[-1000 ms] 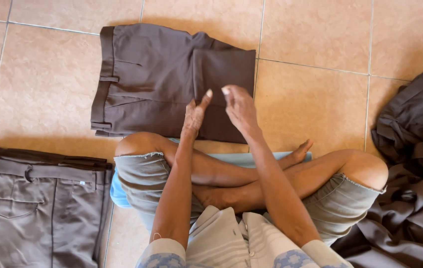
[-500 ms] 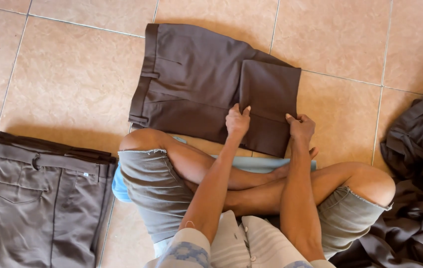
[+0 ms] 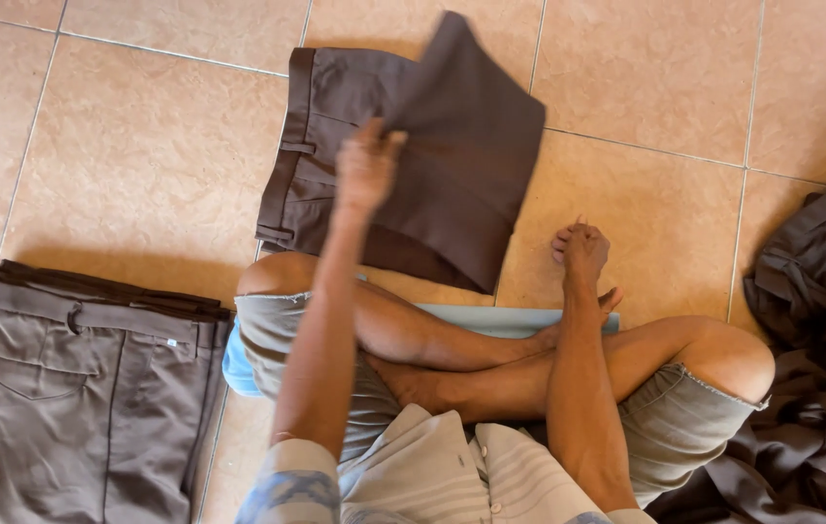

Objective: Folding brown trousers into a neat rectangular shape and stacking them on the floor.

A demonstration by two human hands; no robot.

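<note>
Tan tiled floor (image 3: 141, 165) with dark grout lines is filling the view; person is sitting cross-legged on it, bare knees out to both sides, a light blue mat (image 3: 510, 318) showing under the legs.

Left hand (image 3: 366, 167) is lifting a flap of the dark brown trousers (image 3: 452, 184); fingers are clamped on the flap's edge, thumb side up. Flap is standing raised and tilted, its far corner pointing up toward the top of the frame, while the waistband part with belt loops is lying flat on the floor to the left of the hand. Trousers are sitting on the floor just ahead of the person's left knee, touching or nearly touching it.

Right hand (image 3: 580, 250) is hovering over bare tile just right of the trousers, fingers curled together in a loose fist, gripping nothing that I can see. Not touching the cloth as far as I can tell.

Stack of folded grey-brown trousers (image 3: 73, 388) is lying on the floor at lower left, waistband and back pocket facing up, edges of further layers showing along its top side. Well apart from the brown pair.

Heap of loose dark brown clothes (image 3: 820, 369) is piled at right, crumpled, running from mid-right down to the bottom corner, pressing against the person's right knee.

No boxes, baskets or bags in view; everything is lying straight on the floor.
</note>
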